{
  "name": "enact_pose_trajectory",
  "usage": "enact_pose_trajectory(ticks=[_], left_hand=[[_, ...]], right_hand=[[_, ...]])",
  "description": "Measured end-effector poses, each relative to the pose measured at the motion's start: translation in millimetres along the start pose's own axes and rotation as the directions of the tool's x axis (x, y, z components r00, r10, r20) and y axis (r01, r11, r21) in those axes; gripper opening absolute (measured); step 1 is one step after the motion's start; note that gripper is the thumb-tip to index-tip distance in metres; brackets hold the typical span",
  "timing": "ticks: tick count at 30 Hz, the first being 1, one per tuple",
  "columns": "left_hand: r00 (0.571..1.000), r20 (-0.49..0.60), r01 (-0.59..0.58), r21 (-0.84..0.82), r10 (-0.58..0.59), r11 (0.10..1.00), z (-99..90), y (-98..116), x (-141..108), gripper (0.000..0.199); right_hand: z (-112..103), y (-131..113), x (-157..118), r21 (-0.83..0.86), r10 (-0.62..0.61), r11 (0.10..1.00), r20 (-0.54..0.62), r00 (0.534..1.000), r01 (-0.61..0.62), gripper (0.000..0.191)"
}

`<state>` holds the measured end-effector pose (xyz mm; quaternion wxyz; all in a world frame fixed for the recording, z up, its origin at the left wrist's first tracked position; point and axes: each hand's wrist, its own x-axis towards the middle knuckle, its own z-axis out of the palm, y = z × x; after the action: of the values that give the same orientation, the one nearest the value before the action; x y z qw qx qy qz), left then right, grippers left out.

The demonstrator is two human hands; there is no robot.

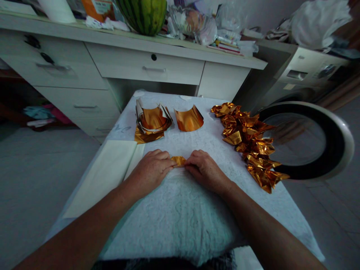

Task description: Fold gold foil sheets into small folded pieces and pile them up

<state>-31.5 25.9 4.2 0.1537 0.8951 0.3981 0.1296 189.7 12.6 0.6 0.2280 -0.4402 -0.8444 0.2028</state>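
Between my two hands lies a small folded piece of gold foil paper, low on the cloth-covered table. My left hand pinches its left end, and my right hand pinches the right end; the fingertips partly cover both ends. Beyond them, a curled stack of gold foil sheets stands at the left, with a single curved gold sheet beside it. Along the table's right side runs a pile of folded gold foil pieces. Pale paper sheets lie flat near my left forearm.
A white desk with drawers stands behind the table, bearing a watermelon, a glass bowl and plastic bags. To the right, a washing machine has its round door swung open close to the table's edge.
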Motion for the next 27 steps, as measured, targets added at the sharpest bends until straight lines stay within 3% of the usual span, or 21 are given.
enact_pose_trajectory(ticks=[2,7,10,14,21,27], left_hand=[[0.999,-0.026,0.027,-0.078,-0.029,0.997,-1.3,-0.2,-0.7,0.019],[0.969,-0.041,0.221,-0.296,-0.244,0.929,-6.3,3.4,-3.0,0.022],[0.981,-0.019,0.182,-0.224,-0.191,0.957,-7.0,3.1,-2.6,0.008],[0.995,-0.024,0.093,-0.117,-0.097,0.989,-5.1,0.9,-0.4,0.013],[0.989,-0.01,0.145,-0.05,-0.145,0.988,-3.9,7.1,1.0,0.026],[0.985,0.002,0.174,0.027,-0.175,0.984,-1.3,9.1,-0.5,0.025]], right_hand=[[-0.9,0.1,0.3,0.027,0.031,0.999,-0.005,0.999,-0.031,0.01],[-1.6,-1.2,1.6,0.035,0.135,0.99,0.004,0.991,-0.135,0.01],[-1.3,-2.2,2.3,0.008,0.165,0.986,0.021,0.986,-0.166,0.01],[-1.4,-2.3,2.5,-0.014,0.171,0.985,0.041,0.984,-0.171,0.01],[0.0,-1.7,2.1,-0.024,0.186,0.982,0.016,0.983,-0.185,0.017],[0.7,-5.6,3.5,-0.082,0.238,0.968,0.011,0.971,-0.236,0.021]])
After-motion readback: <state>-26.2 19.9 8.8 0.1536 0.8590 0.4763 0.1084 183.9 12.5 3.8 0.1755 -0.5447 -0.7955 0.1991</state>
